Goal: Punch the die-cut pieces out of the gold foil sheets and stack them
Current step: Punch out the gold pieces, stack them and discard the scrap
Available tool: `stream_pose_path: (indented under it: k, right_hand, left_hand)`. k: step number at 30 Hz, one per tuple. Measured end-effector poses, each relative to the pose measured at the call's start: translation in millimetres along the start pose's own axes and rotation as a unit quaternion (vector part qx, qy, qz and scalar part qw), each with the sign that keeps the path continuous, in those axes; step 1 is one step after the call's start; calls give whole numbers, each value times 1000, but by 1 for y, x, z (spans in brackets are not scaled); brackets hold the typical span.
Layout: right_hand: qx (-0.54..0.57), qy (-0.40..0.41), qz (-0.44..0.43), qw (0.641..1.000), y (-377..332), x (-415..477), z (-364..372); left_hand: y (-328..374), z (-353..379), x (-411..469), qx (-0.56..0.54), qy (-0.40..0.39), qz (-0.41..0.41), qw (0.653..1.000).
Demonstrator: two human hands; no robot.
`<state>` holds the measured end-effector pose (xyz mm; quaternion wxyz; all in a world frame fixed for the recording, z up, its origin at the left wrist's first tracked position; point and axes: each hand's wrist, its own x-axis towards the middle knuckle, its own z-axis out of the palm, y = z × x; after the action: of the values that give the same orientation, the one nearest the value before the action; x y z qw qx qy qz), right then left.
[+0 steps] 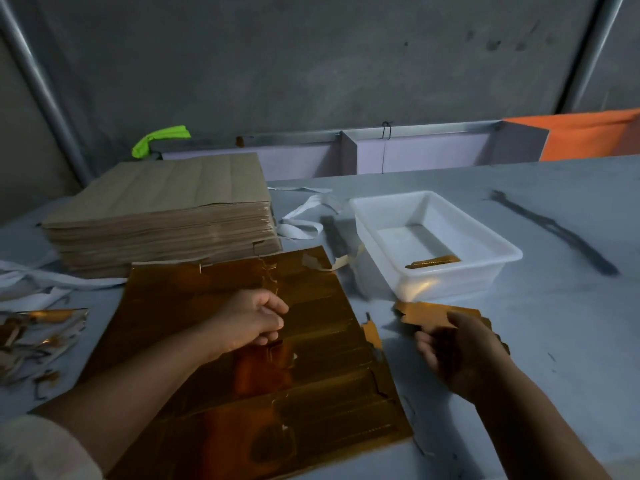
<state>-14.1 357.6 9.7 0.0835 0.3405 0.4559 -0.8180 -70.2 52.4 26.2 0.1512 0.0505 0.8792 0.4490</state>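
A large gold foil sheet (311, 375) lies flat on the table in front of me, with die-cut outlines and torn gaps along its right edge. My left hand (252, 323) rests on the sheet's middle with fingers curled, pinching a part of the foil. My right hand (457, 351) is off the sheet's right side and holds a punched-out gold piece (433, 313) just above the table. One small gold piece (434, 262) lies inside the white plastic tray (498, 268).
A tall stack of brown-backed sheets (162, 216) stands at the back left. Foil and paper scraps (34, 337) litter the left edge. White strips (304, 216) lie behind the sheet. A low partition (415, 154) runs along the table's far edge.
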Motion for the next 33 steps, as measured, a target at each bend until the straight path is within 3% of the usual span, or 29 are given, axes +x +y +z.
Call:
stream_pose_path:
  k: [3, 9, 12, 17, 21, 33]
  right_hand:
    - [-131, -46, -4, 990, 6, -7, 11]
    - [-341, -112, -103, 928, 24, -18, 61]
    - [-393, -111, -149, 901, 30, -21, 77]
    - [-539, -143, -177, 811, 46, -26, 91]
    - [-578, -209, -147, 775, 58, -29, 94]
    - [-645, -217, -125, 722, 68, -26, 98]
  left_hand:
    - [-12, -2, -8, 28, 29, 8, 999]
    - [-30, 5, -22, 191, 66, 44, 978]
    - [-34, 7, -28, 244, 22, 94, 965]
    - [-30, 13, -39, 326, -63, 151, 931]
    - [-25, 16, -52, 361, -111, 188, 907]
    - [-18, 21, -64, 415, -185, 199, 868]
